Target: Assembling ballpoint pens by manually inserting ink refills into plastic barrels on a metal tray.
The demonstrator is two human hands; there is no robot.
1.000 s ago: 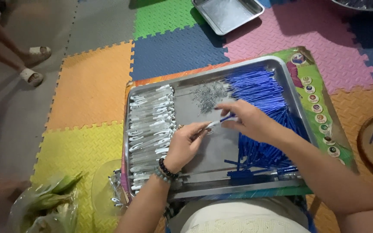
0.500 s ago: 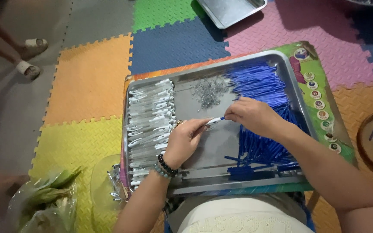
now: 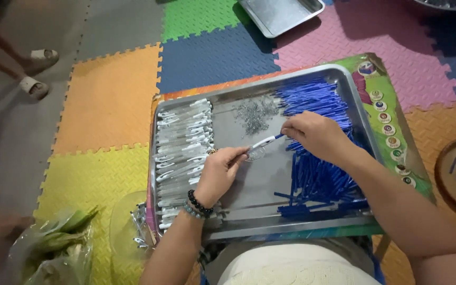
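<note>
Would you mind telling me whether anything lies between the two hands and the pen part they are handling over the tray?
Nothing visible does. The left hand and right hand both already grip the white-and-blue pen part directly, above a bare patch of the metal tray.

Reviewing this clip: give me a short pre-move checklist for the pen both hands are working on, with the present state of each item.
1. Left hand grips the pen: ok.
2. Right hand pinches its blue end: ok.
3. Pen held over the metal tray: ok.
4. Blue pen parts beside the right hand: ok.
5. Small metal pieces piled in the tray: ok.
6. Pen fully joined: cannot tell.
</note>
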